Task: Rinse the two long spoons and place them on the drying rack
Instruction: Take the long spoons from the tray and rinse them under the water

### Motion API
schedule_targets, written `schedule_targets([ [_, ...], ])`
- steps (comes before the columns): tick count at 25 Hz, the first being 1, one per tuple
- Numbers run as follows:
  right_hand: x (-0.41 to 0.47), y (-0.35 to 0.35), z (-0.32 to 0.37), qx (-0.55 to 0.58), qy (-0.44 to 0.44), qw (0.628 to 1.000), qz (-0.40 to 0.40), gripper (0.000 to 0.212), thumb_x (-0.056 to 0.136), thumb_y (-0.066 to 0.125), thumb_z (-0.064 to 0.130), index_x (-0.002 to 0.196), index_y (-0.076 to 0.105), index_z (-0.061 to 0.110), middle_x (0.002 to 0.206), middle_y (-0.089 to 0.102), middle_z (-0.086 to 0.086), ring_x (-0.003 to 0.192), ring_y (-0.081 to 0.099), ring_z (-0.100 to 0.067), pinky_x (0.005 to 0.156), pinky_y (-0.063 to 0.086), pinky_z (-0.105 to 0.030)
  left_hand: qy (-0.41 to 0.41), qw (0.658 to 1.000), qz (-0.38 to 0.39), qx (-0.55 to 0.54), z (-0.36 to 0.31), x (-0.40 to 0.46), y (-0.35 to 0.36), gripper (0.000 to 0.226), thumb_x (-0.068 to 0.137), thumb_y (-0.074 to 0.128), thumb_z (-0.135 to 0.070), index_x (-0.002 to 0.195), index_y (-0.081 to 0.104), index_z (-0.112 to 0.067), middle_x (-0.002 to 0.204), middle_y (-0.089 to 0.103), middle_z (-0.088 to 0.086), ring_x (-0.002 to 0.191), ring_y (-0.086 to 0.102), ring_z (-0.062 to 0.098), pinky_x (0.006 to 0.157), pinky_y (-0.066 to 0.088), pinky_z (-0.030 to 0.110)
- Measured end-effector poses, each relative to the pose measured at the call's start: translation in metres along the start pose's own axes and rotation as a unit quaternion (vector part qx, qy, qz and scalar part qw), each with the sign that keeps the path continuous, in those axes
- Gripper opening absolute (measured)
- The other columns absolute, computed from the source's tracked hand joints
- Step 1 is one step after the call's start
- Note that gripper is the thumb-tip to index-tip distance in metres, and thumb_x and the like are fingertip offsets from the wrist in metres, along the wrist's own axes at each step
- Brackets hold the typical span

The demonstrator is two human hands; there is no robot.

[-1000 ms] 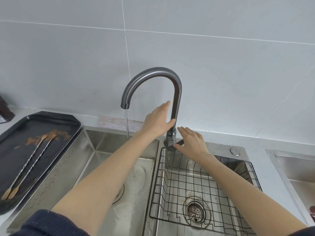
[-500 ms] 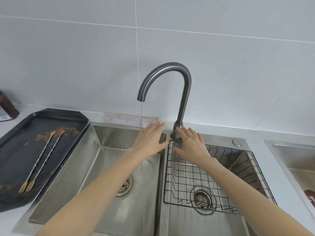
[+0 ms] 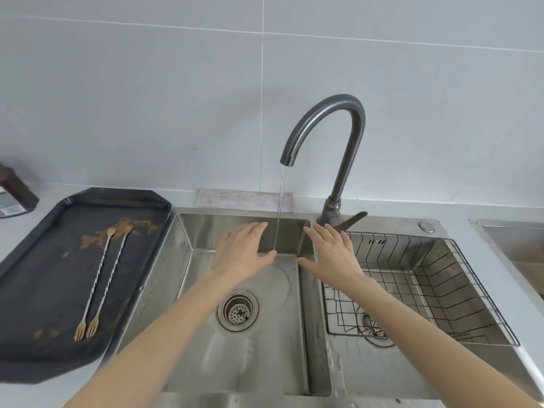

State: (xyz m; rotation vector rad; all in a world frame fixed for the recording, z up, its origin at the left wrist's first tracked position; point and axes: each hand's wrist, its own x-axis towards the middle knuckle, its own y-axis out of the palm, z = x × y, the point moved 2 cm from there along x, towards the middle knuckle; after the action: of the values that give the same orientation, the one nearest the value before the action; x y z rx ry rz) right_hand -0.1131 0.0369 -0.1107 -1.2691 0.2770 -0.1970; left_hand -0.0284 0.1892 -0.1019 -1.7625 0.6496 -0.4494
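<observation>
Two long twisted-stem spoons with fork ends lie side by side on a dark tray left of the sink, their bowls in a brown smear. Water runs from the grey faucet into the left basin. My left hand hovers flat, fingers straight, just left of the stream. On the other side of the stream my right hand is held flat too, over the divider. Both hands hold nothing. A black wire drying rack sits in the right basin.
A dark bottle stands at the far left against the tiled wall. A folded cloth lies behind the sink. Another steel basin begins at the right edge. The faucet lever points right.
Both hands have come off the faucet and its lever and dropped toward the left basin, either side of the stream. The view has shifted left.
</observation>
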Motion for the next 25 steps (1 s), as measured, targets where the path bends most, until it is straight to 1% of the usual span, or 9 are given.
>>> schedule_targets([
  [5, 0.006, 0.019, 0.038, 0.006, 0.006, 1.0, 0.006, 0.067, 0.09, 0.049, 0.041, 0.147, 0.022, 0.02, 0.156, 0.023, -0.003, 0.147, 0.012, -0.022, 0.122, 0.006, -0.043, -0.004, 1.0, 0.006, 0.001, 0.046, -0.011, -0.008, 0.065, 0.088, 0.046, -0.044, 0.143, 0.024, -0.02, 0.151, 0.034, -0.001, 0.137, 0.033, 0.018, 0.113, 0.028, 0.037],
  [11, 0.021, 0.043, 0.092, 0.025, -0.002, 1.0, 0.017, 0.062, 0.092, 0.048, 0.038, 0.146, 0.025, 0.018, 0.152, 0.033, -0.002, 0.144, 0.02, -0.021, 0.12, 0.012, -0.039, -0.018, 1.0, 0.02, 0.011, 0.106, -0.02, -0.015, 0.064, 0.088, 0.044, -0.046, 0.143, 0.024, -0.019, 0.15, 0.035, 0.0, 0.135, 0.037, 0.02, 0.109, 0.032, 0.037],
  [15, 0.032, 0.058, 0.126, 0.034, -0.017, 0.999, 0.032, 0.058, 0.093, 0.048, 0.035, 0.144, 0.028, 0.016, 0.148, 0.037, -0.003, 0.14, 0.029, -0.022, 0.115, 0.022, -0.035, -0.056, 0.998, 0.028, 0.015, 0.148, -0.027, -0.02, 0.062, 0.089, 0.044, -0.044, 0.143, 0.025, -0.019, 0.149, 0.036, 0.002, 0.133, 0.039, 0.023, 0.105, 0.036, 0.038],
  [21, 0.056, 0.083, 0.179, 0.04, -0.041, 0.996, 0.067, 0.052, 0.094, 0.046, 0.031, 0.141, 0.034, 0.014, 0.143, 0.042, -0.006, 0.134, 0.035, -0.025, 0.11, 0.029, -0.035, -0.117, 0.993, 0.032, -0.002, 0.208, -0.039, -0.026, 0.055, 0.091, 0.043, -0.039, 0.14, 0.031, -0.017, 0.144, 0.042, 0.006, 0.128, 0.044, 0.027, 0.097, 0.043, 0.042],
  [25, 0.069, 0.096, 0.216, 0.052, -0.06, 0.993, 0.083, 0.045, 0.094, 0.045, 0.028, 0.136, 0.041, 0.014, 0.134, 0.049, -0.007, 0.124, 0.045, -0.026, 0.099, 0.04, -0.037, -0.169, 0.985, 0.02, -0.019, 0.246, -0.046, -0.022, 0.046, 0.091, 0.046, -0.034, 0.133, 0.04, -0.016, 0.134, 0.052, 0.006, 0.117, 0.053, 0.026, 0.092, 0.048, 0.042],
])
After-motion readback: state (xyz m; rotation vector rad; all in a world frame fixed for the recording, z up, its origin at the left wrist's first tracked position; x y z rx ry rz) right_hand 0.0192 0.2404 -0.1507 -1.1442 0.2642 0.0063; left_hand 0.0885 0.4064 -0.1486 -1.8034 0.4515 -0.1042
